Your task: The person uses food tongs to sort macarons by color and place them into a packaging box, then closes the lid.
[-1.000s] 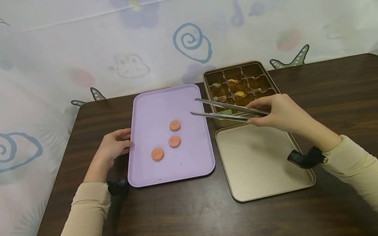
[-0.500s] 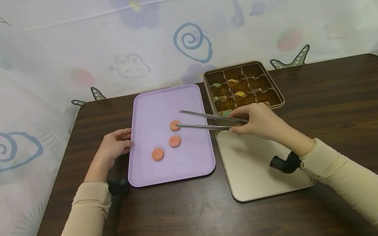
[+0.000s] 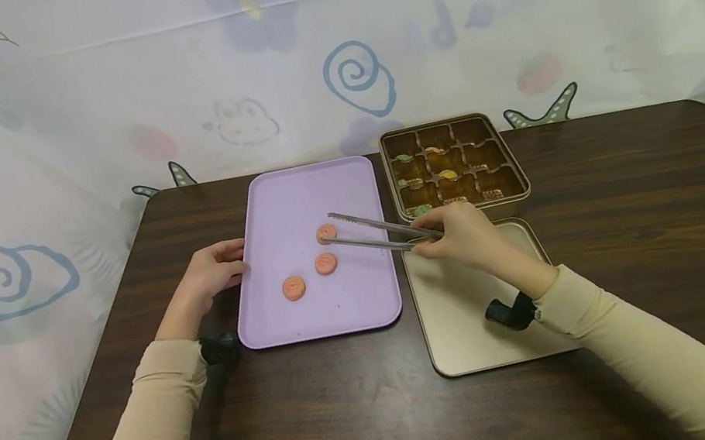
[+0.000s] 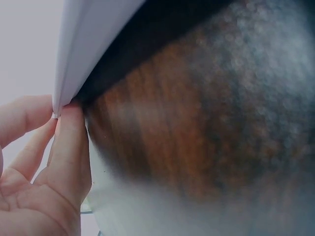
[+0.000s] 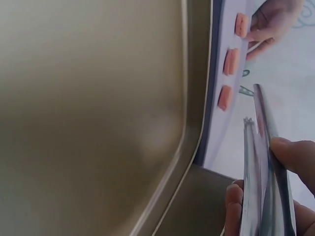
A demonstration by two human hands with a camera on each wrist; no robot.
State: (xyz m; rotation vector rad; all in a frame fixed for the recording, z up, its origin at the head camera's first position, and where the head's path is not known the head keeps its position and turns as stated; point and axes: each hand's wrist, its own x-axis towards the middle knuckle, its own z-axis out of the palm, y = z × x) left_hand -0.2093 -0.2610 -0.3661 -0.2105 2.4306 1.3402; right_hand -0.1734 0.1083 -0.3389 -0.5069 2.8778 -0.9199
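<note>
**3 pink discs (image 3: 325,263) on lilac tray (image 3: 367,304), none lifted yet**

Nearest you: gold lid (image 3: 456,327), R of tray. Your L hand (image 3: 209,271) pinches tray's L rim. Your R hand (image 3: 462,236), R of tray, pinches tongs (image 5: 278,187), arms apart, tips approx. at tray's farthest disc (image 3: 326,230); contact unclear. Looks like all 3 remain. Far R of tray: compartment box (image 3: 499,210), contents unclear.
</note>
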